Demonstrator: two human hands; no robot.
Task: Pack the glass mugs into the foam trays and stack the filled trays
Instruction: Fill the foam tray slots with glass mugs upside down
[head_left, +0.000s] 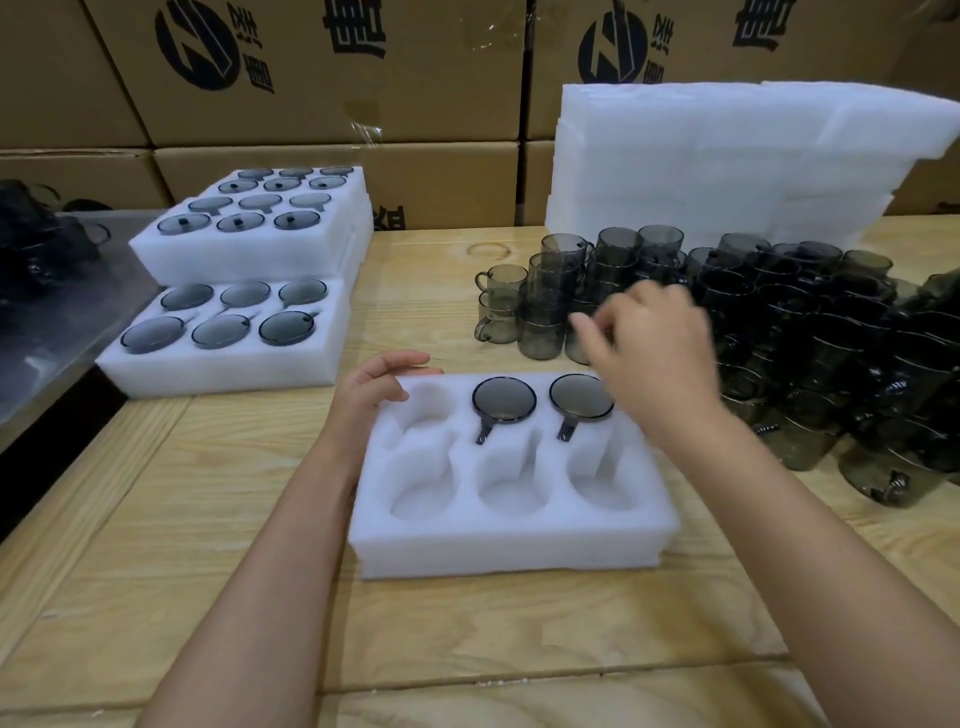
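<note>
The person shows only as two arms reaching in from the lower edge of the view; the left forearm (291, 545) and the right forearm (831, 545) are both bare along all their visible length, slim and smooth, tapering to narrow wrists. The left hand (376, 387) is bare as well and sharply seen, with slender fingers; the right hand (654, 353), likewise bare, is smeared by blur, so its fingers cannot be made out in any detail.
</note>
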